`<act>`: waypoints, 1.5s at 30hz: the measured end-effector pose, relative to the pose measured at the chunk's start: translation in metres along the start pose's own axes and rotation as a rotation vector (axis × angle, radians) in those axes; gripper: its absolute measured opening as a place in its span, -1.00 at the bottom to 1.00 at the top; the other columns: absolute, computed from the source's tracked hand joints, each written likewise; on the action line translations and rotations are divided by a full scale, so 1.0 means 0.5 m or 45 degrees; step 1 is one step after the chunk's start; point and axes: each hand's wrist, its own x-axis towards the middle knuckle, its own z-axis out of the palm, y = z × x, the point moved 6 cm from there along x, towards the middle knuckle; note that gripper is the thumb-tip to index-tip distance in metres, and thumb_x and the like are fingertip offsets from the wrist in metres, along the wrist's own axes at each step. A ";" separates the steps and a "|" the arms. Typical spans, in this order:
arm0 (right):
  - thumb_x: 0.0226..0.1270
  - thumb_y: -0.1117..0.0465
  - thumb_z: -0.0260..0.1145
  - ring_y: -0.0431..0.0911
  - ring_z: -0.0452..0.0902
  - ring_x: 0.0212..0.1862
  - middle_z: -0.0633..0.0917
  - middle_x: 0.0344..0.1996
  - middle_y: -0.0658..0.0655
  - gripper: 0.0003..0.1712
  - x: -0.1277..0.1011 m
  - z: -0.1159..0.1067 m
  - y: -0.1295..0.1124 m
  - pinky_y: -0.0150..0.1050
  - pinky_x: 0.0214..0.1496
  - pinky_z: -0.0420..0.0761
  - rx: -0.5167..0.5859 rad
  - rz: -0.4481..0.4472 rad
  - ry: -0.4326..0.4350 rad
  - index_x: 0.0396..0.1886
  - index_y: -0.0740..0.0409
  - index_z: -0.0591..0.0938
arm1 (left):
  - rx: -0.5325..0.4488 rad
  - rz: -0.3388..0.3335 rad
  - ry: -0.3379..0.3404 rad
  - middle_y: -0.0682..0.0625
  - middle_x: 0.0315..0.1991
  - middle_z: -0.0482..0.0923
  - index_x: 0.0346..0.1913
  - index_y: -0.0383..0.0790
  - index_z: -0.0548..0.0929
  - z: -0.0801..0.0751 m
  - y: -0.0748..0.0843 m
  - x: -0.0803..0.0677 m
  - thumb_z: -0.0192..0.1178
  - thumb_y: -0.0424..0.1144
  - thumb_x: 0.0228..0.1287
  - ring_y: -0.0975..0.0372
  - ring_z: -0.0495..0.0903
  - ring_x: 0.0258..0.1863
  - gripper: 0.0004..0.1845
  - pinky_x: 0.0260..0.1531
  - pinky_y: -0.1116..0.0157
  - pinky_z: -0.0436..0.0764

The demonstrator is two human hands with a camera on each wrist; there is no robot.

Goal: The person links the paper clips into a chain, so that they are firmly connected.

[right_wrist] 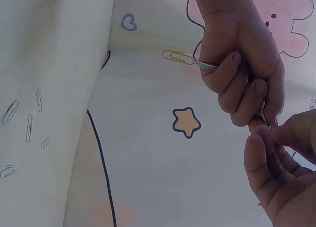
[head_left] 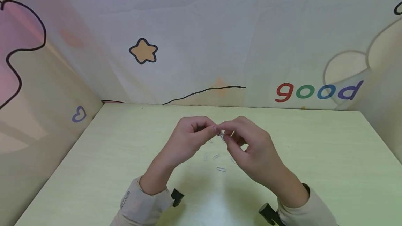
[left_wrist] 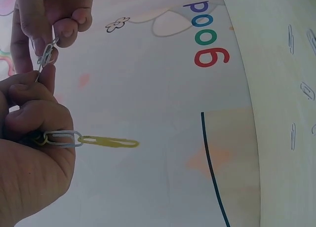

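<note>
Pinching paperclip chain (left_wrist: 79,139): left hand (head_left: 188,138), right hand (head_left: 251,149) fingers | join (head_left: 222,135) hidden

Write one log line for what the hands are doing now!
left hand: holds clip chain | right hand: pinches clip | loose clips on table

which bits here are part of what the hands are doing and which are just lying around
In hand:
- left hand, gripping a paper clip chain with a yellow clip at its free end
- right hand, pinching a silver clip against the left fingertips

Lying about:
- loose paper clips on the table
- star and the word good on the backdrop
</note>
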 end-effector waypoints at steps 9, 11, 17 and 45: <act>0.15 0.68 0.25 -0.23 0.53 -0.45 0.59 -0.34 -0.04 -0.50 0.001 -0.003 0.000 -0.40 -0.37 0.61 -0.015 0.011 -0.022 -0.01 0.15 0.69 | 0.006 -0.019 0.028 0.02 -0.68 0.16 -0.30 -0.29 0.75 -0.007 0.005 0.000 0.24 -0.27 0.44 0.19 0.09 -0.65 -0.82 -0.64 0.31 0.12; 0.16 0.68 0.24 -0.23 0.53 -0.45 0.59 -0.34 -0.04 -0.51 0.001 -0.003 0.000 -0.39 -0.37 0.61 -0.012 0.013 -0.027 -0.02 0.15 0.69 | 0.006 -0.013 0.030 0.02 -0.68 0.16 -0.30 -0.28 0.75 -0.008 0.006 0.000 0.23 -0.28 0.44 0.19 0.09 -0.65 -0.82 -0.62 0.31 0.14; 0.16 0.67 0.22 -0.24 0.53 -0.44 0.59 -0.33 -0.04 -0.52 0.001 -0.004 0.000 -0.40 -0.36 0.61 -0.017 0.013 -0.041 -0.03 0.16 0.68 | 0.004 -0.018 0.047 0.02 -0.69 0.15 -0.28 -0.26 0.75 -0.013 0.003 0.001 0.23 -0.27 0.44 0.19 0.07 -0.68 -0.83 -0.64 0.31 0.12; 0.18 0.64 0.26 -0.24 0.58 -0.39 0.64 -0.26 -0.10 -0.49 0.003 -0.047 -0.035 -0.36 -0.32 0.62 0.059 0.144 -0.167 0.06 0.13 0.66 | -0.213 0.046 -0.718 -0.11 -0.30 0.60 0.10 -0.30 0.52 0.076 -0.005 -0.016 -0.12 0.23 0.56 0.11 0.60 -0.54 -0.39 -0.43 0.14 0.67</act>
